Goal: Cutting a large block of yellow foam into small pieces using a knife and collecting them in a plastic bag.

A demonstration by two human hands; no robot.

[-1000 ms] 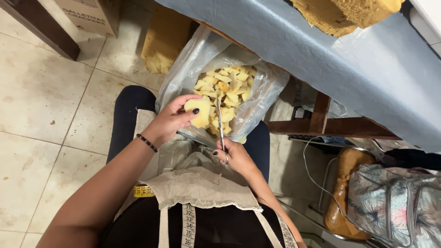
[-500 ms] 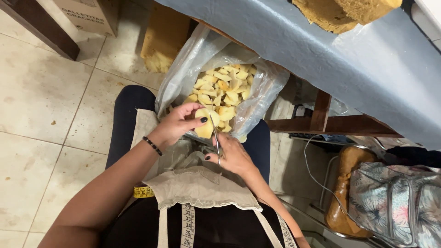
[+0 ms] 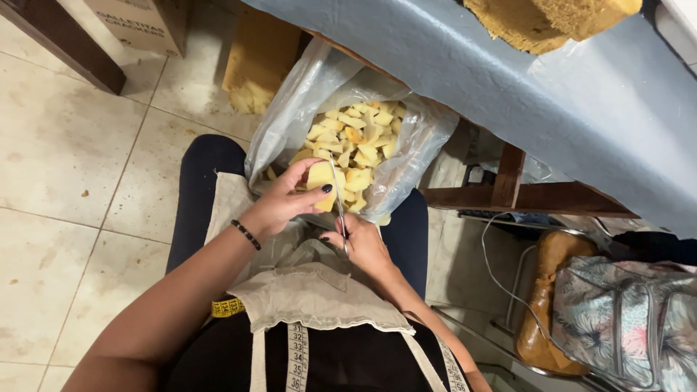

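Observation:
My left hand (image 3: 283,203) grips a yellow foam piece (image 3: 323,178) just above my lap, at the near rim of a clear plastic bag (image 3: 290,116). My right hand (image 3: 363,243) holds a pair of scissors (image 3: 339,199), whose blades point up and away along the right side of the foam piece. The bag sits between my knees and is filled with several small yellow foam chunks (image 3: 359,141). A beaded bracelet circles my left wrist.
A table covered in grey-blue cloth (image 3: 523,80) stands to the right with a large foam block (image 3: 552,18) on it. Another foam slab (image 3: 254,65) leans on the tiled floor beside a cardboard box (image 3: 138,22). A patterned bag (image 3: 632,319) lies at right.
My left hand has drawn the foam piece down from over the bag to its near rim. The scissors have shifted right and risen along the piece.

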